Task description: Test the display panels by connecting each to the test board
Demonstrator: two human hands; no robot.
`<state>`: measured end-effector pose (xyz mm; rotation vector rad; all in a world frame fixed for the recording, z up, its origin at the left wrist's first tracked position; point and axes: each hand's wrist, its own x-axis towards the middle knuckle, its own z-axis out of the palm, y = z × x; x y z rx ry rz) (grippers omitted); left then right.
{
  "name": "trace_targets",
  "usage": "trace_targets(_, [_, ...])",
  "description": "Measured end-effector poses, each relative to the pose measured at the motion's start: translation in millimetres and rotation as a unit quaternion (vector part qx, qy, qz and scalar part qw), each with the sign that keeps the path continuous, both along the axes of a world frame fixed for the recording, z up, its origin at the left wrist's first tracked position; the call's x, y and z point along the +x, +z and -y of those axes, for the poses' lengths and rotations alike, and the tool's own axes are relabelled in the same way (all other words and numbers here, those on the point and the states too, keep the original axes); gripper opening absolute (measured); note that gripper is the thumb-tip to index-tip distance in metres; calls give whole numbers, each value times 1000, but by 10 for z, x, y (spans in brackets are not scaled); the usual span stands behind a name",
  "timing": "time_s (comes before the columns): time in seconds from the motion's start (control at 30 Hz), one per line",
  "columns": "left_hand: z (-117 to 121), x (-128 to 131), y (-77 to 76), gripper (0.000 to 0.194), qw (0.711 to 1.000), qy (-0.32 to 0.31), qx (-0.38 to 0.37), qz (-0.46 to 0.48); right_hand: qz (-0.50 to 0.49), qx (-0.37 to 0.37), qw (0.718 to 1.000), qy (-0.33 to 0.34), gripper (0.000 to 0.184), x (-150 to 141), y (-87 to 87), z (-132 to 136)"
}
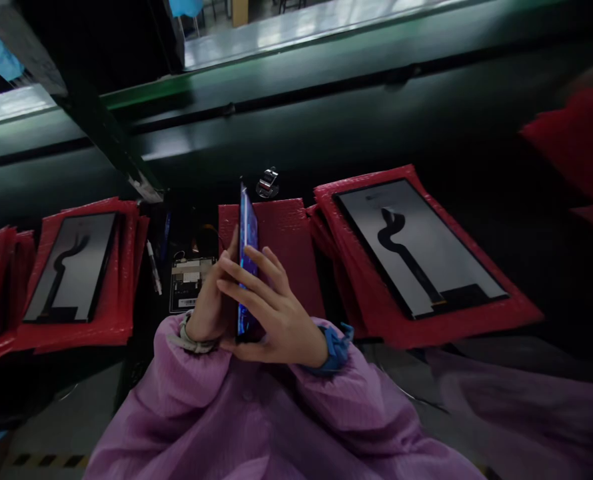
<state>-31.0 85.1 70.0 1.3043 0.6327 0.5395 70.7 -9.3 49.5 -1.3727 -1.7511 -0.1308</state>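
Together, spread fingers (261, 280) clasp upright display panel (248, 227)

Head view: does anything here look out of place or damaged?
The right stack of red bubble bags looks askew: the bags fan out unevenly beneath the display panel, which sits turned at an angle. The handheld phone shows no obvious damage.

I can't see the front of the thin blue panel (247, 260): the left hand (210, 300) and right hand (276, 307) hide it. The red packs (571, 147) at the right are blurry and cut off. The little metal thing (267, 183) behind it is too small to tell. I can't read the tiny print on the board (191, 283).
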Motion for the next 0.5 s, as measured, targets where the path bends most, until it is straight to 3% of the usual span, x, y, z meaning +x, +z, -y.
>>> trace_targets(0.07, [19, -62, 7, 51, 998, -10, -50, 27, 5, -4, 1000, -7, 69, 53, -12, 34])
trace_targets(0.1, [20, -127, -6, 50, 999, 3, -32, 34, 5, -12, 1000, -11, 69, 76, -26, 58])
trace_targets(0.17, [11, -314, -82, 41, 992, 75, 103, 1, -2, -32, 999, -14, 71, 112, -59, 109])
trace_targets(0.2, [5, -425, -145, 35, 972, 119, 200, -41, -10, -37, 999, -15, 72, 125, -73, 133])
trace_targets(0.27, [-4, -644, -309, 24, 893, 175, 383, -156, -27, -33, 999, -17, 74, 137, -92, 177])
trace_targets(0.33, [-2, -818, -490, 23, 809, 165, 503, -257, -39, -14, 999, -24, 73, 139, -105, 214])
trace_targets(0.4, [13, -920, -645, 26, 754, 121, 563, -315, -43, -15, 998, -41, 70, 136, -120, 248])
trace_targets(0.5, [44, -956, -779, 34, 716, 66, 598, -354, -48, -61, 995, -71, 69, 130, -154, 295])
